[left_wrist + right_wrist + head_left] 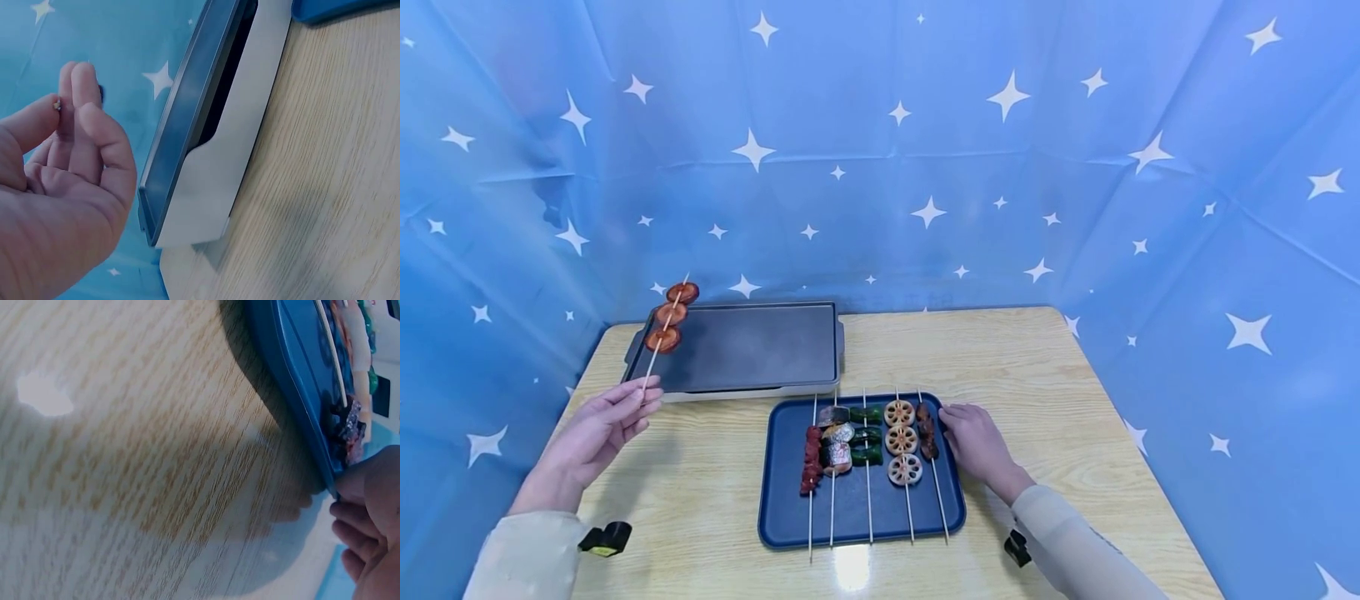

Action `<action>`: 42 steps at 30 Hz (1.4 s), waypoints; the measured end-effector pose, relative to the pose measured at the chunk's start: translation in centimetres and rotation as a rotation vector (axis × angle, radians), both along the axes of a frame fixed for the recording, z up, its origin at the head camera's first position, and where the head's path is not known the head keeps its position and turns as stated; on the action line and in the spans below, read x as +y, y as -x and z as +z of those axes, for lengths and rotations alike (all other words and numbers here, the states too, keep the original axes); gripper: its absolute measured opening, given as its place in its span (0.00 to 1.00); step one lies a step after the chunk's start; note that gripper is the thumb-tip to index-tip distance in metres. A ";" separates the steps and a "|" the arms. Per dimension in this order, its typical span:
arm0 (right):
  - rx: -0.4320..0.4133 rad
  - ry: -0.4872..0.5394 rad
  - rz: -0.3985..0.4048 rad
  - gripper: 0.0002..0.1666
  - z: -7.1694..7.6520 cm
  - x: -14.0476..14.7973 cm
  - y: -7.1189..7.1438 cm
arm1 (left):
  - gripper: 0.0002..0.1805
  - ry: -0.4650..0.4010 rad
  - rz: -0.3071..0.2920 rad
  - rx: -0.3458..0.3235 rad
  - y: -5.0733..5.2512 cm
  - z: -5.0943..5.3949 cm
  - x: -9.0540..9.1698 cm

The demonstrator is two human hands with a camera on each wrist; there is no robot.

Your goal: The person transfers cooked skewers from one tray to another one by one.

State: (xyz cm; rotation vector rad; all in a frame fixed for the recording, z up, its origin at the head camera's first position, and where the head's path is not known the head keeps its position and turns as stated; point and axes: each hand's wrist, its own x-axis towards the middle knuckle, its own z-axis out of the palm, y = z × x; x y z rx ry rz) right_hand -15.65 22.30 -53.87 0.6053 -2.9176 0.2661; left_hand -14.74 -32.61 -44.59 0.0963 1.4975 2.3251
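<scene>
My left hand [598, 437] pinches the bare lower end of a skewer [653, 364] that carries three round brown slices [672, 314]. The slices stand above the left end of a dark griddle [752, 346]. In the left wrist view, the stick's end shows between the thumb and fingertips of that hand [75, 162]. At the right rim of a blue tray [790, 525], my right hand [977, 442] grips the edge. The right wrist view shows its thumb on the tray's rim [294, 394] and the other fingers curled below.
Several skewers lie side by side on the tray: red meat chunks [811, 461], silvery-skinned pieces [837, 439], green pepper pieces [867, 436], lotus root slices [901, 440] and brown meat [927, 432]. The wooden table [1015, 358] meets a blue starred curtain [865, 108] behind.
</scene>
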 end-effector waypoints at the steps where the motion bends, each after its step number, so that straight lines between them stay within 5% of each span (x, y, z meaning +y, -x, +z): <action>1: 0.001 -0.001 0.001 0.21 0.0 0.0 0.0 | 0.21 -0.025 -0.005 0.008 -0.1 0.1 0.2; 7: 0.000 0.003 0.002 0.21 0.1 -0.1 0.1 | 0.22 -0.058 -0.008 0.049 -0.3 0.8 1.4; 20: 0.013 0.021 0.017 0.21 0.1 0.0 0.2 | 0.15 0.290 -0.090 0.034 -1.3 0.2 4.2; 29: 0.034 0.027 0.027 0.21 0.1 0.1 0.2 | 0.13 0.434 -0.258 -0.020 -3.0 -1.2 5.4; 42: 0.019 0.021 0.013 0.21 -0.1 0.1 0.1 | 0.09 0.331 -0.498 -0.043 -4.9 -3.5 4.3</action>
